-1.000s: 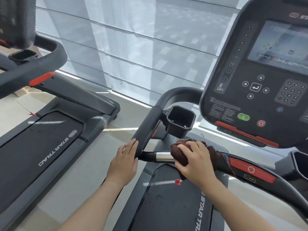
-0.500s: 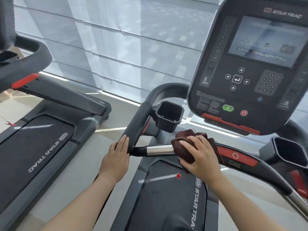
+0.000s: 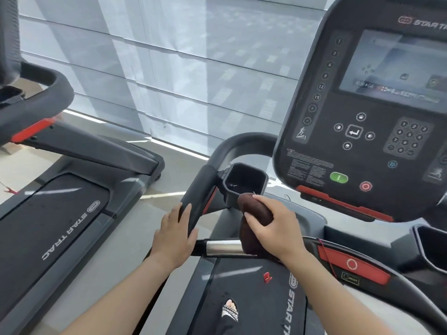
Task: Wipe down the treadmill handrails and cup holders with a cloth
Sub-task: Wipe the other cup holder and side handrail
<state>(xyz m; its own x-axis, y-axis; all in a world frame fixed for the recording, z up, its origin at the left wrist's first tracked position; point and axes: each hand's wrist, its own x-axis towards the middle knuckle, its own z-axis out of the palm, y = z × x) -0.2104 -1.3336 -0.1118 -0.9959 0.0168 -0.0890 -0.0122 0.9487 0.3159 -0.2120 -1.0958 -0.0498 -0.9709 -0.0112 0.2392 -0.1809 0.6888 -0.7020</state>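
A dark brown cloth (image 3: 254,218) is bunched in my right hand (image 3: 273,226), raised above the front handrail's silver grip (image 3: 223,247) and touching the near rim of the left cup holder (image 3: 244,182). The cloth's lower end hangs down onto the bar. My left hand (image 3: 174,238) rests with fingers laid flat on the lower end of the black left side handrail (image 3: 196,201). A second cup holder (image 3: 433,247) shows at the right edge.
The console (image 3: 362,131) with screen and buttons looms above right, close over the front bar's red stop panel (image 3: 350,264). A neighbouring treadmill (image 3: 60,213) stands to the left across a strip of floor. A blind-covered window is ahead. My foot (image 3: 229,310) stands on the belt.
My right hand lifted the cloth off the front bar and moved it up and left to the left cup holder's rim. My left hand stayed on the side handrail.
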